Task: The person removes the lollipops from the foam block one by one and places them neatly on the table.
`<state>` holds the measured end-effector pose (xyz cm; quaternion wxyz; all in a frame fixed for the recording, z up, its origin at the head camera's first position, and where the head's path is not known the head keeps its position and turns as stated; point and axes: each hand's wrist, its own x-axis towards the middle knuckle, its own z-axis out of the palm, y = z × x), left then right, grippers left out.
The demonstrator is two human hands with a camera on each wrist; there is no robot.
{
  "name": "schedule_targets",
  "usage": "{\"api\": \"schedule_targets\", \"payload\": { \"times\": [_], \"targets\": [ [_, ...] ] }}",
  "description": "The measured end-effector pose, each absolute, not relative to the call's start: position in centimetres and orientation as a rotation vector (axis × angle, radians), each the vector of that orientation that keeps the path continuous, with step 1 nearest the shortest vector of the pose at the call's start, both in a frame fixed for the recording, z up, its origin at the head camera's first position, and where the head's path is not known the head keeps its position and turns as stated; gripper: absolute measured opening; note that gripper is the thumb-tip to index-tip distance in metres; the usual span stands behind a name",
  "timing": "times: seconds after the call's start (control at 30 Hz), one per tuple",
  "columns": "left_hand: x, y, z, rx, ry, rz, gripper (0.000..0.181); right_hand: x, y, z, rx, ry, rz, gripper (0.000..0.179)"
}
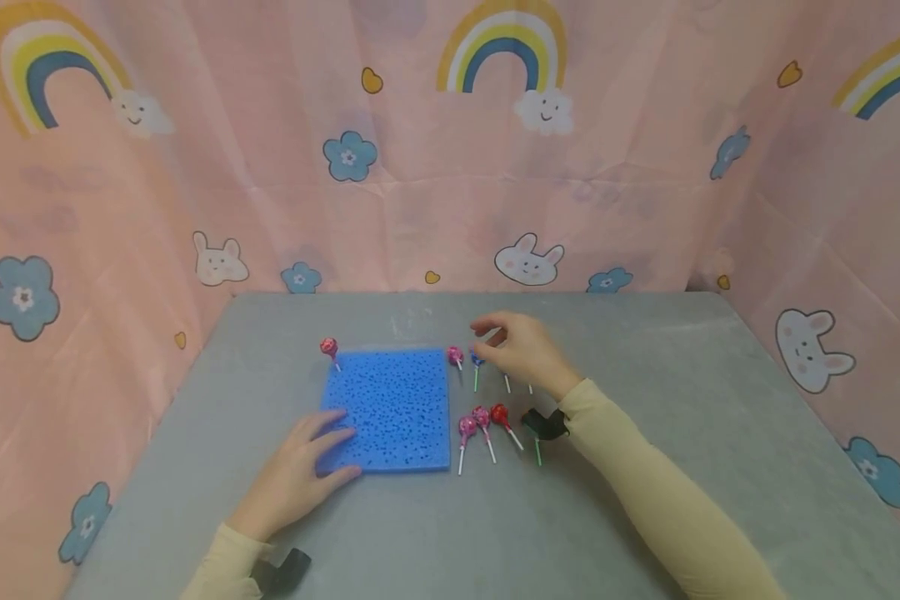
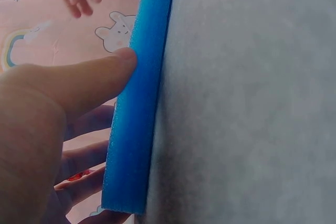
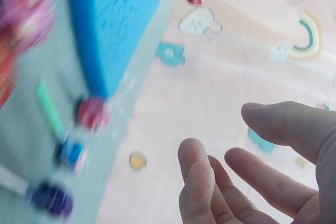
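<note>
A blue foam block [image 1: 401, 408] with many small holes lies flat on the grey table. My left hand [image 1: 296, 467] rests on its front left part, fingers spread, and in the left wrist view the thumb [image 2: 113, 69] touches its side. Upright at the block's back left corner stands a red lollipop [image 1: 329, 347]. My right hand [image 1: 525, 350] hovers over the back row of lollipops, thumb and fingers apart, with nothing between them. In that row are a pink lollipop [image 1: 455, 356] and a blue one [image 3: 72, 156] with a green stick; the hand partly hides others.
In front of the right hand lie a pink lollipop [image 1: 467, 427], another pink one [image 1: 482, 417] and a red one [image 1: 500, 414]. A green stick [image 1: 537, 452] shows below the black wrist strap [image 1: 546, 423]. Pink patterned cloth [image 1: 420, 208] hangs behind the table.
</note>
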<state>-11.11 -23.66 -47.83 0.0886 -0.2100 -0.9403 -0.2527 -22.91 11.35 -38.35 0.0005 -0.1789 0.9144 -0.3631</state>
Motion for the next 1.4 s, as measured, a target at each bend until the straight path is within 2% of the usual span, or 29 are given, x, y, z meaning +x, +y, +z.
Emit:
{"api": "schedule_targets", "payload": {
  "times": [0.37,0.8,1.07,1.4],
  "targets": [
    [-11.1,-23.6,-47.8,-0.617,-2.807,-0.721,0.051,-24.1,2.5,-38.2,-0.718,2.773,-1.147,0.039],
    [-11.2,-23.5,-47.7,-0.647,-2.744,-0.718,0.048,-25.7,-5.8,-39.2,-0.854,2.715,-1.099,0.04],
    [-11.3,-23.6,-48.2,-0.67,-2.72,-0.686,0.049,-26.4,-8.7,-40.5,-0.863,2.73,-1.071,0.036],
    [-11.3,-23.8,-48.3,-0.678,-2.704,-0.71,0.049,-26.8,-9.6,-41.4,-0.835,2.709,-1.106,0.03]
  ]
}}
